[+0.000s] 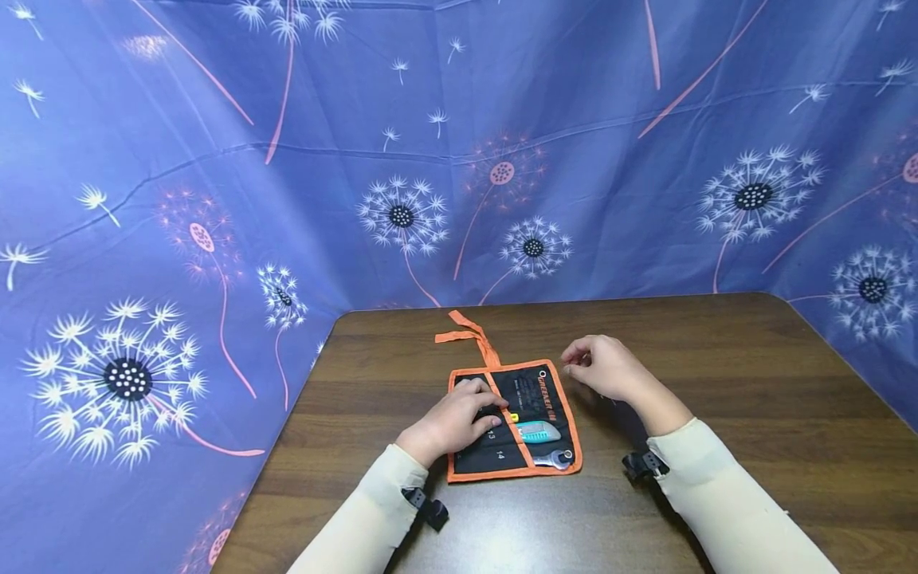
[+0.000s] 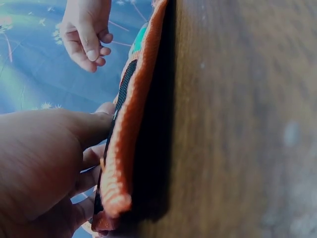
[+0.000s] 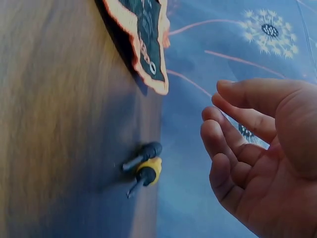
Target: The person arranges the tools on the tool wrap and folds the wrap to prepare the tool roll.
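Brightly, orange trim (image 1: 495, 476) edges the black tool pouch (image 1: 529, 395).

The far, left and right sides are covered by a blue cloth (image 1: 624, 199) printed with white and pink puffy flowers. A white shine (image 1: 502, 518) is seen near on the brown wooden table (image 1: 724, 351).

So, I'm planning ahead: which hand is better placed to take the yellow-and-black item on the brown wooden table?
Probably the right hand: it is empty, with the yellow-and-black item close by. The left hand rests on the orange-edged black fabric pouch.
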Demonstrator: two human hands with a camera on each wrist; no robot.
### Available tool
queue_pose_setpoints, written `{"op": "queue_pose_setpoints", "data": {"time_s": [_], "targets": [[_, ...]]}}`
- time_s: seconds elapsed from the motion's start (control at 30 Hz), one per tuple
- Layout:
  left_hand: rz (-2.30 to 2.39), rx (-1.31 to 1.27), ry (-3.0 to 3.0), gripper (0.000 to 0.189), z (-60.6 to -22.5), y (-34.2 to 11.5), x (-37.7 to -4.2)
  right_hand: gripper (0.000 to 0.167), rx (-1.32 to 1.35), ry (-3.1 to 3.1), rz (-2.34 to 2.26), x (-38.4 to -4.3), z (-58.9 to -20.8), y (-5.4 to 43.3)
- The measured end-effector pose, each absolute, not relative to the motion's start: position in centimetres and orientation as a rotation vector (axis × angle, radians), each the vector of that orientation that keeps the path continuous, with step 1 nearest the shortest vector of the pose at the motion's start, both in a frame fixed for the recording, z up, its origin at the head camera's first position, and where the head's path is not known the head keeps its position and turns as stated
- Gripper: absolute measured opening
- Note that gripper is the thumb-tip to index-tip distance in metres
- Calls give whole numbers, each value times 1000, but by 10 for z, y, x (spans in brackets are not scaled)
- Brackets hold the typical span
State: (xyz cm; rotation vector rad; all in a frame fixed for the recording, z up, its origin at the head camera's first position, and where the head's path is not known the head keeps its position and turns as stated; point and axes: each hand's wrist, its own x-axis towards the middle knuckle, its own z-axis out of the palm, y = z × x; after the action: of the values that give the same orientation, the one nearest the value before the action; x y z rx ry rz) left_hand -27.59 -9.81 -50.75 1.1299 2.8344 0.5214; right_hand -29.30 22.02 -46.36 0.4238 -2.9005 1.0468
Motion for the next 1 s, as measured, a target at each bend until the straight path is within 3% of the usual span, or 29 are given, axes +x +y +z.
{"op": "queue_pose_setpoints", "data": {"time_s": [1.0], "targets": [[420,1203,2850,31,-508,-99,-275,31,160,-3086,990,-300,-479,264]]}}
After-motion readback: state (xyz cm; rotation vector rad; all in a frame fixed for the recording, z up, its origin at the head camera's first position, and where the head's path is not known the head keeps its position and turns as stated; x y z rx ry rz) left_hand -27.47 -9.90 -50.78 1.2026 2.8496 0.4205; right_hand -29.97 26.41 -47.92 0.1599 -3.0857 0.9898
